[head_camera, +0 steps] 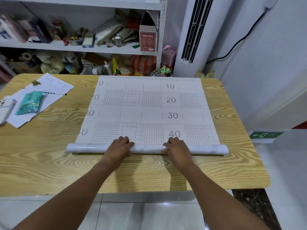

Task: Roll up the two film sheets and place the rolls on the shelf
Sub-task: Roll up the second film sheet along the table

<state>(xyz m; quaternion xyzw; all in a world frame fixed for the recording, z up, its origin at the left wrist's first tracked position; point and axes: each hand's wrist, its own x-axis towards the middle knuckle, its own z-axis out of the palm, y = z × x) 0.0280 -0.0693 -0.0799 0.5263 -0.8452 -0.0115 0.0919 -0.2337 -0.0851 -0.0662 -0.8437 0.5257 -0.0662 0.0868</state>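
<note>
Head view: film sheet (146, 110) flat on counter (49, 163), rolled portion (147, 148) near front edge. Left hand (118, 146) and right hand (177, 147) pressing roll, fingers (123, 140) draped over top, slightly spread. Roll evenly toward far edge, keeping ends square. Papers (44, 97) near left edge, well apart. Shelf (83, 47) beyond far edge, crowded.

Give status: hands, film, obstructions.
Left hand and right hand both on rolled edge. Film sheet mostly flat, gridded side up. Rolling path clear.
</note>
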